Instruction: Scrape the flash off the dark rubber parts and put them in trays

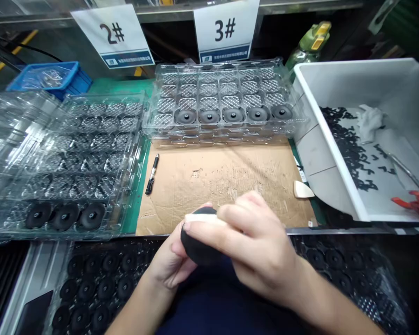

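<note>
Cardboard [230,172] laid over a green worktop [103,87] forms the ground of the view I follow remotely. Nearest, beneath the worktop's edge, black round parts [105,289] lie in trays at left and right. Above them, near the cardboard's near edge, a black disc [199,250] is held up between both hands. The left hand [171,260] closes narrowly about its left side; the right hand [261,242], fingers curled, holds a pale piece [206,217] against its upper edge, too blurred for me to identify.

I judge that pressure outmatching the left grip could make the disc slip and drop; the pale piece could also skid off the curved edge into the left thumb. Pose: forearms converge from the near corners, the right hand knuckles uppermost.

Farther off, a pen [152,174] lies left and a pale wedge [303,189] right, near a white bin [330,139]. At the far side, stacked clear trays [223,132] carry five discs [233,115] below the 2# [113,35] and 3# signs [226,30].
</note>
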Motion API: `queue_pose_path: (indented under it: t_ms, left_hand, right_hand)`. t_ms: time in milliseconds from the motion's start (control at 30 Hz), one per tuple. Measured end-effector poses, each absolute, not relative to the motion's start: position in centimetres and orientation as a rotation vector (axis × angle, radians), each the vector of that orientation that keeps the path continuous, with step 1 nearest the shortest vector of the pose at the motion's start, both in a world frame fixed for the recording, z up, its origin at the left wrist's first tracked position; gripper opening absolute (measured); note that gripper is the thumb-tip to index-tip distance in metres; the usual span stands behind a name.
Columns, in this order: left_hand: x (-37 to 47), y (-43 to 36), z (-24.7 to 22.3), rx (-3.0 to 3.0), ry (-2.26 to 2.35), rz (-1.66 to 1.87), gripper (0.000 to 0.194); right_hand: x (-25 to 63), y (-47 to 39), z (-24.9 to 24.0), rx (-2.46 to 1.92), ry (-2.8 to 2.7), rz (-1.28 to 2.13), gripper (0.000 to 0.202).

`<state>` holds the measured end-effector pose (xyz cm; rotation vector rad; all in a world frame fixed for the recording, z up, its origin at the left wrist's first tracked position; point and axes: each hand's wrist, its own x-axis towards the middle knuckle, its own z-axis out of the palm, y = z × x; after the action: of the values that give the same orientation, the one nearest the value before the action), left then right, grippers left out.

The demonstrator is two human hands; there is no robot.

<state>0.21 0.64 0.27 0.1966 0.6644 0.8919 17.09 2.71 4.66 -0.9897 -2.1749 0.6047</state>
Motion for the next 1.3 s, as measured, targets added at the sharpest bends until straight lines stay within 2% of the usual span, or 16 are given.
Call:
queue_pose_path:
  t_ms: [67,233,467,1300]
  left_hand:
    - [0.2,0.5,0.3,0.209,0.577,0.895,0.054]
    - [-0.5,0.7,0.1,0.197,0.478,0.863,0.059]
    - [-0.4,0.9,-0.2,0.17,0.452,0.841,0.062]
    - [-0.6,-0.1,-0.2,0.213,0.405,0.858,0.057]
  right_hand:
    - [17.4,3.6,3.9,-0.993,-2.036,0.779,0.029]
    - [19.3,3.2,0.6,-1.415,-1.492,1.054,0.024]
    - [20.7,0.4,-2.8,-1.548,-1.321,1.377,0.03]
    - [19.6,0.1,-2.4,-1.524,-1.459,1.353,0.028]
